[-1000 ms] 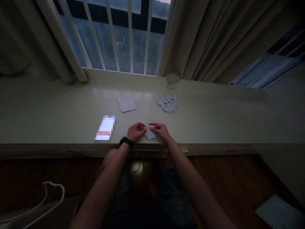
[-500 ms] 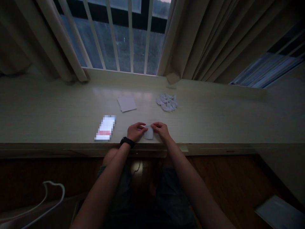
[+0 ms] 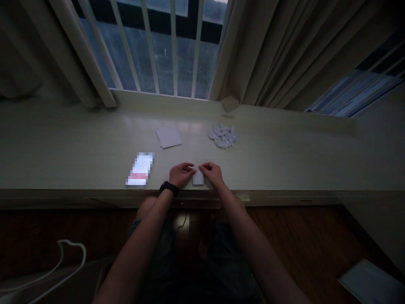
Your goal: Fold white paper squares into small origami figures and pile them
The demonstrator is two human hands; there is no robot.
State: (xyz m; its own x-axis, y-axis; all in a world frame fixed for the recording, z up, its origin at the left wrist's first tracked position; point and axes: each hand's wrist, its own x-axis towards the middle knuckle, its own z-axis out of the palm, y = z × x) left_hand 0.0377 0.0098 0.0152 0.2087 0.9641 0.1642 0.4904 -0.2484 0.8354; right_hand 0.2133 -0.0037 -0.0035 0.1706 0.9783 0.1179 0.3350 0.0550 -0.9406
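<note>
A small folded piece of white paper [image 3: 198, 179] lies at the front edge of the pale ledge [image 3: 284, 156]. My left hand [image 3: 181, 174], with a black band on its wrist, pinches the paper's upper left edge between thumb and fingers. From the other side, my right hand [image 3: 212, 172] pinches its upper right corner. Behind the hands lie a short stack of square white paper sheets [image 3: 169, 137] and, to its right, a pile of crumpled or folded white paper pieces [image 3: 222, 136].
A lit phone [image 3: 140, 169], its screen blurred out, lies left of my hands. Curtains [image 3: 262, 50] and a barred window [image 3: 158, 55] stand behind the ledge. Below left is a white looped object [image 3: 72, 244]; a pale flat object [image 3: 370, 278] is at lower right.
The paper between my hands now looks flatter and squarer at its lower end, where it was curved. My right hand has shifted slightly left; the left hand has hardly moved.
</note>
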